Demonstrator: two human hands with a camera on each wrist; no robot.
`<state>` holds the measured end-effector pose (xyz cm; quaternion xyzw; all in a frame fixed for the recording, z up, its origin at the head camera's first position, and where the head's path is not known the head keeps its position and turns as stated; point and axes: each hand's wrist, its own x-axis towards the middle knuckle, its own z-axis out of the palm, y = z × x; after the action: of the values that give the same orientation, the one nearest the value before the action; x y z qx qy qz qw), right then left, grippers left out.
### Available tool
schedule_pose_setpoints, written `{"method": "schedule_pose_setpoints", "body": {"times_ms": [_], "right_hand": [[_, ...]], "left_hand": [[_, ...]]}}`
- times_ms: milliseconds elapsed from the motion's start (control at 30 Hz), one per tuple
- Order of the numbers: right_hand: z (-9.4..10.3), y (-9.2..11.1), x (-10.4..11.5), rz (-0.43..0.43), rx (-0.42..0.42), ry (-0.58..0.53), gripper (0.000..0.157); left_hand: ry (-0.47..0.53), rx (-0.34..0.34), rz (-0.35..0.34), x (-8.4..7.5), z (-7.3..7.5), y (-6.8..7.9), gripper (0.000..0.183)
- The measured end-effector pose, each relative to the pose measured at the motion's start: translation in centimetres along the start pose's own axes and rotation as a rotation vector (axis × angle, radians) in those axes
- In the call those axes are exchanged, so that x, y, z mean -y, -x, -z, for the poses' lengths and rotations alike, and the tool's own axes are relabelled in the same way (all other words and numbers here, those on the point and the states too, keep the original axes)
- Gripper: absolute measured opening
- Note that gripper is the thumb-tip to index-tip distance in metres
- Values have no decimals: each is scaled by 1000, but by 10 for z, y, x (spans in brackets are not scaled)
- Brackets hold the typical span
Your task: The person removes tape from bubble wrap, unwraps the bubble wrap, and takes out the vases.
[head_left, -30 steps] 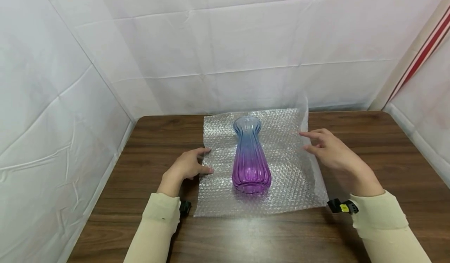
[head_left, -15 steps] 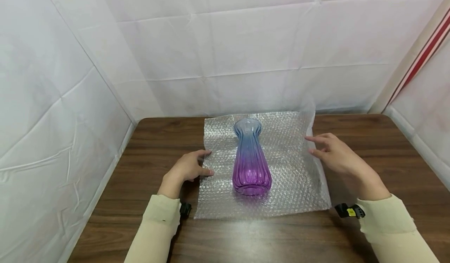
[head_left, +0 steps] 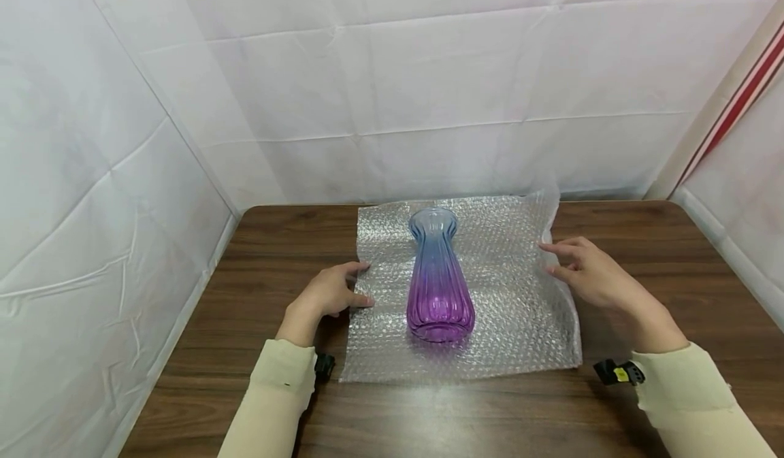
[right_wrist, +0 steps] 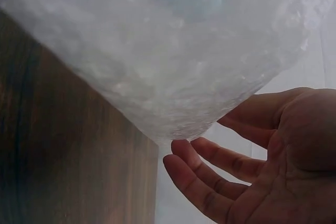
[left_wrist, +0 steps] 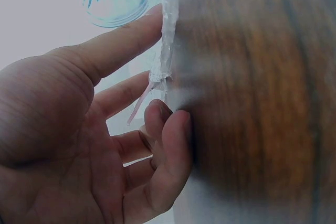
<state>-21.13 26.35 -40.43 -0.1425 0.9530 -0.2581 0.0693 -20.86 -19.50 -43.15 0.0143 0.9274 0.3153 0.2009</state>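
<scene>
A fluted glass vase, blue at the neck and purple at the base, lies on its side on a sheet of bubble wrap, mouth toward the back wall. My left hand rests at the sheet's left edge, thumb and forefinger spread over it. In the left wrist view its other fingers bend loosely beside the edge. At the curled-up right edge, my right hand touches the wrap with thumb and forefinger apart. The wrap hides those fingertips in the right wrist view. Neither hand touches the vase.
The sheet lies on a dark wood-grain table. Creased white sheeting stands behind the table and at both sides. A red stripe runs down the right corner.
My right hand has moved to the right, and the raised right edge of the bubble wrap has swung outward with it. The left hand and the vase stay where they were.
</scene>
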Motion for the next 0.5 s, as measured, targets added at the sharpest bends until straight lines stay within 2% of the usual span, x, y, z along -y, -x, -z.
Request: {"method": "schedule_pose_setpoints", "body": {"times_ms": [500], "right_hand": [[-1, 2, -10, 10, -21, 27, 50]], "left_hand": [[-9, -12, -4, 2, -2, -1, 78]]}}
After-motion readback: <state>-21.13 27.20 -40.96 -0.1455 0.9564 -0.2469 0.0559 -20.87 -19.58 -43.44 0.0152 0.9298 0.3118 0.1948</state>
